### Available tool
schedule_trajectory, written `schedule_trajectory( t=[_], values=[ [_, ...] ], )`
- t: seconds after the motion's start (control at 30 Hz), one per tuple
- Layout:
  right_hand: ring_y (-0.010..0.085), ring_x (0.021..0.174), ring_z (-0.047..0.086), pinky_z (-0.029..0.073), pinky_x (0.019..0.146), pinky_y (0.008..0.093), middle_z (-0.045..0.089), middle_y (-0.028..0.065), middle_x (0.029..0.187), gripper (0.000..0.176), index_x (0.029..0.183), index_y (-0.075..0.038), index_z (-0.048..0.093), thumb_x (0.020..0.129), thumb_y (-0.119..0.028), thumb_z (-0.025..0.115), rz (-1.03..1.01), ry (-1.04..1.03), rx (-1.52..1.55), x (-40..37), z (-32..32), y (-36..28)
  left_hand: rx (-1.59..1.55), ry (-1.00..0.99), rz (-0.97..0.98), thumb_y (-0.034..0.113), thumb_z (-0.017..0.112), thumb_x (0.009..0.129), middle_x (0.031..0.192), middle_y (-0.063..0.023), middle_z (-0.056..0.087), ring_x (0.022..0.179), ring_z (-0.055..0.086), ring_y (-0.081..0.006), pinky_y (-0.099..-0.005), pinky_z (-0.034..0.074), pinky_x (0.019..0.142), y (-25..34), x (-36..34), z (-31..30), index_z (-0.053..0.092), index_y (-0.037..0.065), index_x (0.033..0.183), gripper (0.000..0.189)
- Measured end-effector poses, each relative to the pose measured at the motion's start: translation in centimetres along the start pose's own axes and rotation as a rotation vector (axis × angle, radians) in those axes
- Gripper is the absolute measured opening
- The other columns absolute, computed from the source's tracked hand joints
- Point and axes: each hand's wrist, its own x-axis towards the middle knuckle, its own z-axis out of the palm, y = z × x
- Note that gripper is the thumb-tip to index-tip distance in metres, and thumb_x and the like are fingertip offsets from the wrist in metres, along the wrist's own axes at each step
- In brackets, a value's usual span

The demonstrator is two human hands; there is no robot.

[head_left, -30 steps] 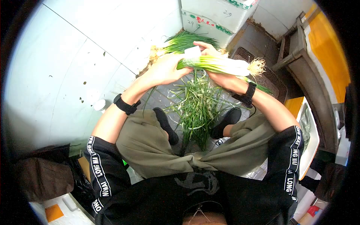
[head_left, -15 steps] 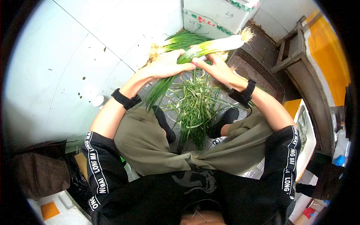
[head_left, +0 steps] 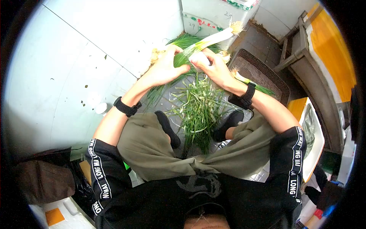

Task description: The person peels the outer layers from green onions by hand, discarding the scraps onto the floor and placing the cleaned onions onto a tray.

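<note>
A bunch of green onions (head_left: 213, 39) points up and to the right, its white ends and roots uppermost, with a clear wrap around its green part. My left hand (head_left: 164, 68) is wrapped round the green part. Close beside it, my right hand (head_left: 215, 68) is closed on a small whitish roll, partly hidden by the fingers, against the bunch. Behind my hands lies a pile of green onions (head_left: 187, 39) by the wall. Loose green trimmings (head_left: 200, 110) are heaped on the floor between my feet.
A brown woven tray (head_left: 251, 63) lies to the right, with another onion bunch (head_left: 253, 84) at its near edge. White foam boxes (head_left: 213, 15) are stacked at the back. A metal-framed table (head_left: 312, 65) stands at the right, and a white cup (head_left: 101, 108) is at the left wall.
The bunch has shifted slightly left and tilts more steeply. My right hand has turned, so the whitish roll shows more. The onion bunch at the tray is now more visible.
</note>
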Motion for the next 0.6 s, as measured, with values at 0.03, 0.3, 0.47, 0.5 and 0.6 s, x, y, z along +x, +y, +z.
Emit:
schedule_trajectory(
  t=[0.03, 0.3, 0.47, 0.5, 0.6],
  values=[
    [0.0135, 0.093, 0.059, 0.048, 0.080, 0.0288, 0.062, 0.0084, 0.111, 0.037, 0.105, 0.007, 0.066, 0.091, -0.027, 0.070, -0.019, 0.010, 0.052, 0.1, -0.1, 0.0, 0.002, 0.001, 0.002, 0.029, 0.067, 0.092, 0.120, -0.0154, 0.050, 0.095, 0.058, -0.0186, -0.0302, 0.047, 0.086, 0.3, -0.1, 0.0, 0.049, 0.002, 0.126, 0.047],
    [0.0201, 0.104, 0.060, 0.048, 0.089, 0.0324, 0.061, 0.0118, 0.116, 0.037, 0.114, 0.004, 0.064, 0.093, -0.026, 0.068, -0.224, 0.052, -0.134, 0.7, -1.0, 1.2, -0.556, -0.052, -0.106, 0.018, 0.062, 0.097, 0.104, -0.0043, 0.061, 0.096, 0.058, -0.0112, -0.0265, 0.049, 0.086, -0.1, 0.6, 0.1, 0.057, 0.001, 0.115, 0.026],
    [0.0253, 0.110, 0.059, 0.047, 0.094, 0.0354, 0.060, 0.0151, 0.118, 0.036, 0.117, 0.002, 0.062, 0.095, -0.027, 0.065, -0.246, 0.016, -0.199, 0.3, -1.3, 0.9, -0.361, -0.058, -0.042, 0.015, 0.071, 0.090, 0.103, -0.0044, 0.061, 0.099, 0.059, -0.0133, -0.0291, 0.050, 0.089, 0.4, 0.5, -0.1, 0.061, 0.005, 0.124, 0.037],
    [0.0258, 0.110, 0.060, 0.047, 0.094, 0.0355, 0.061, 0.0157, 0.118, 0.036, 0.117, 0.002, 0.063, 0.095, -0.027, 0.064, -0.212, 0.010, -0.169, 0.2, -1.3, 1.0, -0.361, -0.057, -0.042, 0.015, 0.071, 0.090, 0.103, -0.0044, 0.061, 0.099, 0.059, -0.0133, -0.0291, 0.050, 0.089, 0.5, 0.4, 0.1, 0.061, 0.005, 0.124, 0.037],
    [0.0265, 0.109, 0.061, 0.047, 0.094, 0.0355, 0.061, 0.0164, 0.117, 0.035, 0.117, 0.001, 0.063, 0.096, -0.028, 0.063, -0.179, -0.004, -0.153, 0.1, -1.4, 0.9, -0.030, 0.130, 0.129, 0.025, 0.078, 0.084, 0.088, -0.0060, 0.060, 0.083, 0.058, -0.0176, -0.0312, 0.049, 0.080, 0.9, 0.2, 0.6, 0.065, 0.006, 0.122, 0.044]
  ],
)
